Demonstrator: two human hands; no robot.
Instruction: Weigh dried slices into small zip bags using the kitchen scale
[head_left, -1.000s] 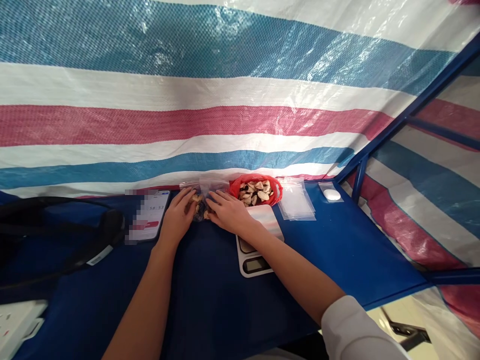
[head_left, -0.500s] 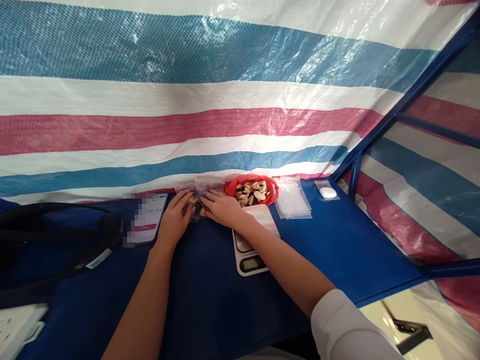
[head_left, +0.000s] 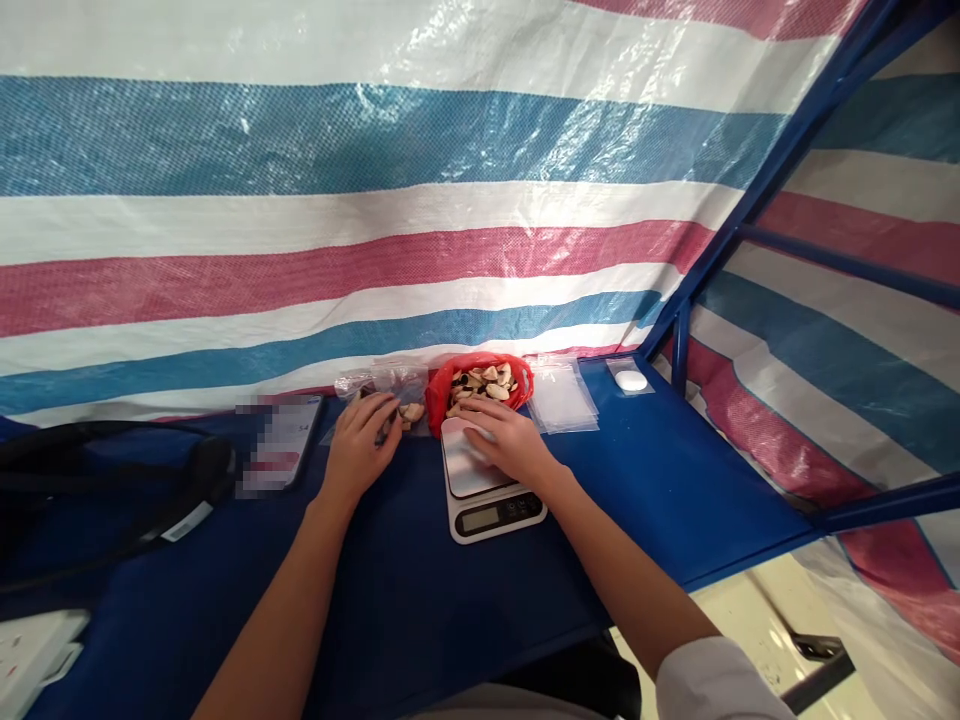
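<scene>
My left hand (head_left: 361, 442) rests over a clear zip bag (head_left: 409, 386) of dried mushroom pieces (head_left: 409, 413), its fingers curved and apart. Another clear bag seems to lie against it, though the fingers hide part of both. Above the plate of a white kitchen scale (head_left: 466, 482) is my right hand (head_left: 508, 438), open with fingers stretched toward the red plastic bag (head_left: 436, 400). That bag gapes at the top and is filled with pale, dark-edged dried mushroom slices (head_left: 491, 378). Whether the right fingertips touch the slices, I cannot tell.
Flat clear zip bags (head_left: 564, 398) lie right of the red bag, with a small bag holding a white oval object (head_left: 631, 381) farther right. A phone (head_left: 289, 440), a black strap (head_left: 202, 465) and a white power strip (head_left: 37, 650) are at left. Striped sheeting (head_left: 337, 280) walls the back.
My right hand has left the clear bags and moved right, over the scale toward the red bag. My left hand stays at the clear bags. The view has shifted slightly.
</scene>
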